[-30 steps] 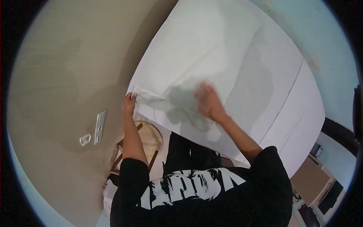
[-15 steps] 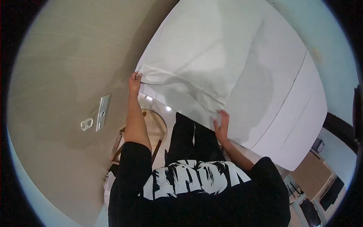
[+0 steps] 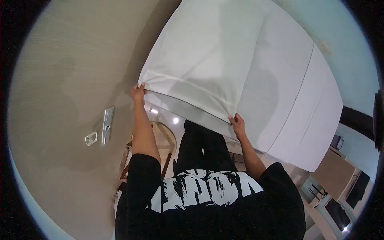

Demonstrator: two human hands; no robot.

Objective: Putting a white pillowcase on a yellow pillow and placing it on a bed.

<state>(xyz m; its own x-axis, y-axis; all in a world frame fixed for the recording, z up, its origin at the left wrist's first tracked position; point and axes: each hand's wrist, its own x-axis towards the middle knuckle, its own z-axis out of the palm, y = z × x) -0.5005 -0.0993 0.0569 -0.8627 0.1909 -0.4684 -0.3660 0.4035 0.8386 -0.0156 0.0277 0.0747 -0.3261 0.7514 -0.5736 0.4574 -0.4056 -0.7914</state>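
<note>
A smooth white cloth [image 3: 196,52] lies over a broad surface covered in white [image 3: 294,120], in front of me. My left hand [image 3: 138,93] pinches the cloth's near left corner at the surface's left edge. At the near right corner, my right hand [image 3: 238,125] grips the same hem between thumb and fingers. The hem runs fairly straight between both hands, close to the surface's front edge. A few soft creases fan out from the right corner.
To my left a beige panel [image 3: 60,80] carries a silver plate [image 3: 107,127] and a small pale ring-shaped fitting [image 3: 91,139]. A round wooden stool [image 3: 165,138] stands below my left forearm. At the lower right is a brown cabinet [image 3: 335,172].
The near hem, wrinkled and slanting before, is now drawn straighter toward me. My right hand's fingers have closed on its corner; my left hand has moved slightly nearer and left.
</note>
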